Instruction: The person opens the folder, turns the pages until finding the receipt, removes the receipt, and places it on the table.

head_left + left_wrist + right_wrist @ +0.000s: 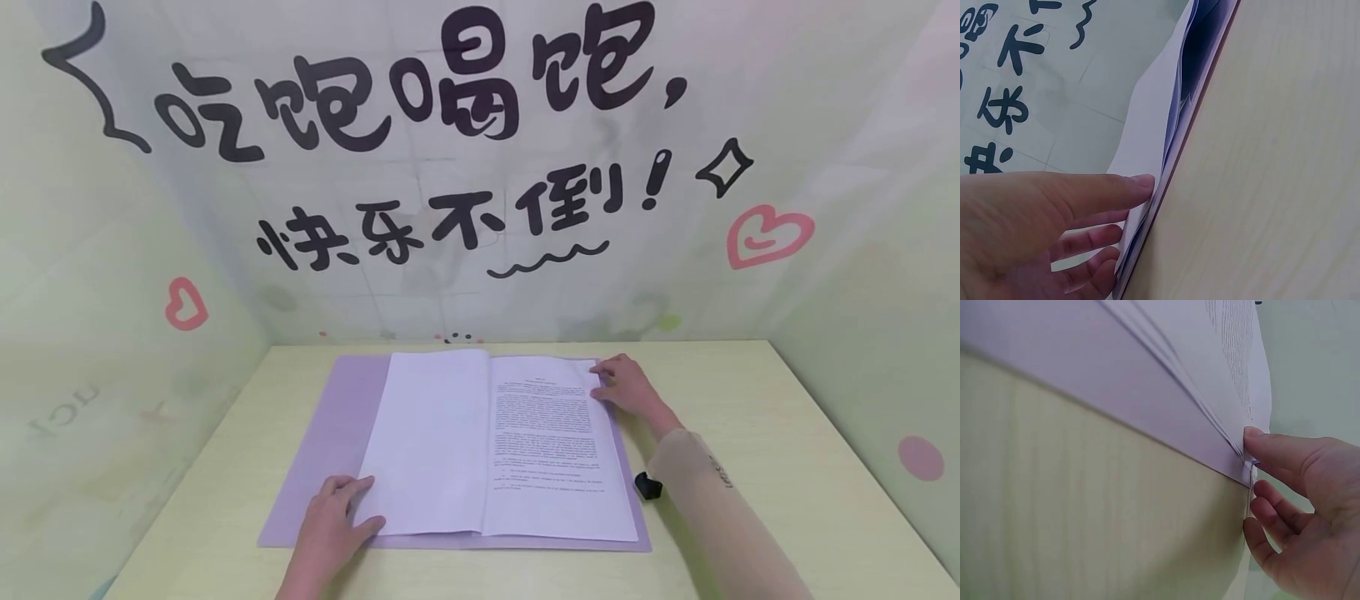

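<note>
An open purple folder (330, 433) lies flat, with white sheets in it. Its left-hand page (431, 442) is blank, while the right-hand page (547, 512) carries printed text. My left hand (330, 517) rests at the lower left corner of the blank page, thumb and fingers extended; in the left wrist view, the thumb lies on the paper near its edge. At the upper right corner, my right hand (628, 387) pinches the printed page between thumb and index finger. The right wrist view shows the sheet corners (1240, 455) at these fingertips, above the purple cover.
Under the folder is a light wooden table (757, 467). A small black object (647, 486) is by the right sleeve (712, 500). Behind the table hangs a pale backdrop (450, 300) with black lettering, and similar panels stand on both sides.
</note>
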`<move>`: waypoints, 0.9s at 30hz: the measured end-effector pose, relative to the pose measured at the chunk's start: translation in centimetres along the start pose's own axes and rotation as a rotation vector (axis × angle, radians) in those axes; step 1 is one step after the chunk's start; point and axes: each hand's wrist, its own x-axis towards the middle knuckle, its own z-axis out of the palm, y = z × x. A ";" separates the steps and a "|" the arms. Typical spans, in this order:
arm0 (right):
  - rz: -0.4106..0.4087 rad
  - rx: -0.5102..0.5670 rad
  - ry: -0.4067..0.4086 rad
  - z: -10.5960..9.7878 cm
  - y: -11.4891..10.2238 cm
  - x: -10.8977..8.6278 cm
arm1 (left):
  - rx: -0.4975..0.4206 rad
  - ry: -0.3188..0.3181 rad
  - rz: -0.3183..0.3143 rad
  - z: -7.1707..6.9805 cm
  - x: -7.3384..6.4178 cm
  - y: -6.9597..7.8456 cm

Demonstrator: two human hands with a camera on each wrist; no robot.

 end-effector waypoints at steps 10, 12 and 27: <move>0.055 0.059 0.016 0.6 0.0 0.0 | 0.005 -0.009 -0.015 0.1 0.1 0.1; 0.057 0.086 0.022 0.5 0.0 -0.1 | 0.007 -0.009 -0.015 0.1 0.0 0.1; -0.058 0.259 -0.005 -2.4 -0.9 -0.3 | 0.004 -0.006 -0.018 0.2 0.1 -0.1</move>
